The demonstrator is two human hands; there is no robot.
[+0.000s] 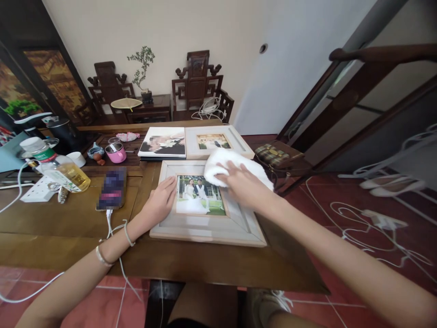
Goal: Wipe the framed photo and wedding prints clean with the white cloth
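A pale wooden picture frame (pixel 205 230) holding a wedding photo lies flat on the dark wooden table (pixel 68 218) in front of me. My left hand (pixel 160 198) rests flat on the frame's left border, fingers spread. My right hand (pixel 244 184) presses a white cloth (pixel 225 161) onto the frame's upper right part. Behind it lie a second pale frame (pixel 235 141) and an unframed photo print (pixel 164 142).
A phone (pixel 112 189) on a white cable lies left of the frame. Further left are a pink mug (pixel 116 152), a plastic bottle (pixel 59 171), a white power strip (pixel 36 191). A plaid bag (pixel 276 155) sits at the table's right. Carved chairs (pixel 198 86) stand behind.
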